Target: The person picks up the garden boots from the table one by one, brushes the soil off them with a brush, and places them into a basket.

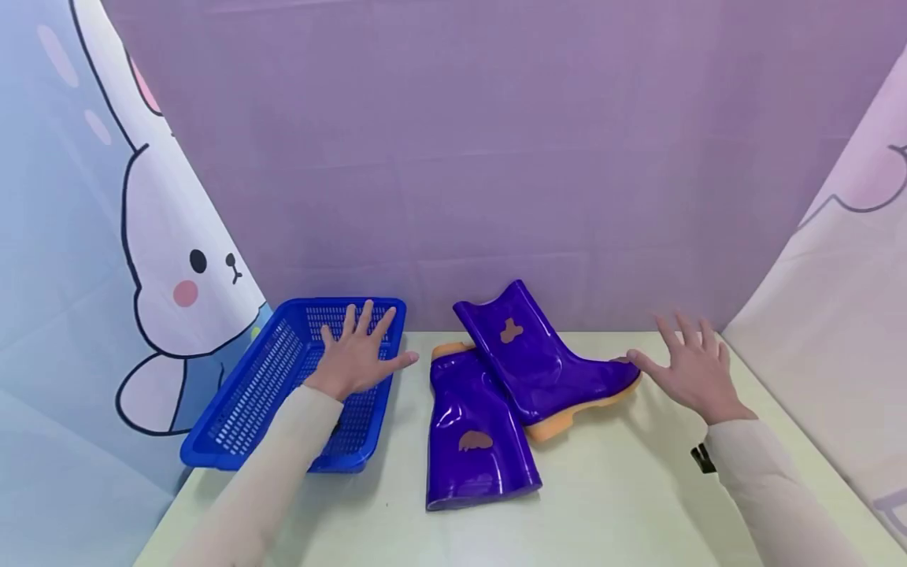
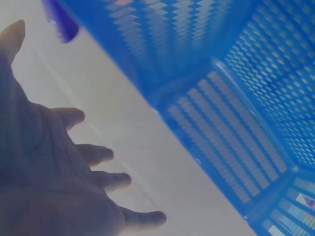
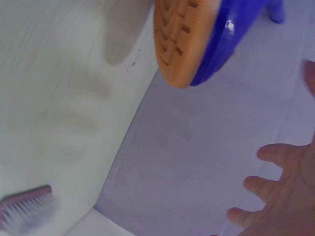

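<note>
Two shiny purple rain boots with brown patches and orange soles lie on the table in the head view. The upper boot (image 1: 538, 362) leans across the lower boot (image 1: 478, 441), its toe toward the right. My right hand (image 1: 697, 378) is raised with fingers spread, its thumb right by that toe. The right wrist view shows the boot's treaded orange sole (image 3: 179, 39) and my bare fingers beside it. My left hand (image 1: 354, 358), fingers also spread and holding nothing, hovers over a blue slotted plastic basket (image 1: 383, 409). Its palm faces the camera in the left wrist view.
A brush (image 3: 27, 209) with pale bristles lies on the table, seen only in the right wrist view. A purple cloth backdrop (image 1: 496, 157) hangs behind the table, and printed rabbit fabric (image 1: 177, 315) closes the left side. Pale fabric (image 1: 836, 339) hangs on the right.
</note>
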A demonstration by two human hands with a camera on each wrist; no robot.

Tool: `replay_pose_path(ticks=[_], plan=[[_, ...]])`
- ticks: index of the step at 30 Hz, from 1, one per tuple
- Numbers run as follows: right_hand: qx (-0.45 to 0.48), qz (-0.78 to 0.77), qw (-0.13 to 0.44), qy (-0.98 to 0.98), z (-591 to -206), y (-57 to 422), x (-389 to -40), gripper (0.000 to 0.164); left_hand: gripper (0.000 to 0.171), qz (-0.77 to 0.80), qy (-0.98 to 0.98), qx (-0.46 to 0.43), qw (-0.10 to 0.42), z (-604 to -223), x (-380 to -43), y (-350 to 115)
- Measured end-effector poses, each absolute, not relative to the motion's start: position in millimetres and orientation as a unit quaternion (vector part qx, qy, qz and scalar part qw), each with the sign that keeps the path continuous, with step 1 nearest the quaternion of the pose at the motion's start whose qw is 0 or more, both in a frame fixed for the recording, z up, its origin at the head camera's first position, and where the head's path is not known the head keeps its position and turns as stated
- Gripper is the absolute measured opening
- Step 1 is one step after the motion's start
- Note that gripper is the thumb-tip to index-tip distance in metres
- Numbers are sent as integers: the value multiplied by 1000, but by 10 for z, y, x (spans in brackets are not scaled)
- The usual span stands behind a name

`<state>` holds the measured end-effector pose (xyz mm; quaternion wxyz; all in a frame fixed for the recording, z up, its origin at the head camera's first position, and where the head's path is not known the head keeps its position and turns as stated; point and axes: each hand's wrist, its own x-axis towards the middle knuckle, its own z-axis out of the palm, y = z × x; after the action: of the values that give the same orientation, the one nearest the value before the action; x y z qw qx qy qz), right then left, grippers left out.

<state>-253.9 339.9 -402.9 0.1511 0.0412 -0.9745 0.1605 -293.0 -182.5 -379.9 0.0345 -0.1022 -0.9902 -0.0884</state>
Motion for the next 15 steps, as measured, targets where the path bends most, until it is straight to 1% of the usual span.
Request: replay_pose_path(ticks=[4, 6, 11, 15], plan=[[28, 173, 160, -971, -4088, 3513, -2401, 85, 99, -94, -988, -123, 21, -3698, -2786, -1704], [18, 182, 157, -970, -4108, 3587, -2326, 80, 93, -91, -986, -138, 25, -3649, -2712, -1628], [-9, 213, 117, -970, -4116, 3820, -2123, 69, 72, -101, -978, -170, 66, -3579, -2517, -1413], [-19, 221, 77, -972, -4152, 4036, -1968, 65, 59, -131, -970, -178, 105, -3558, -2369, -1290]])
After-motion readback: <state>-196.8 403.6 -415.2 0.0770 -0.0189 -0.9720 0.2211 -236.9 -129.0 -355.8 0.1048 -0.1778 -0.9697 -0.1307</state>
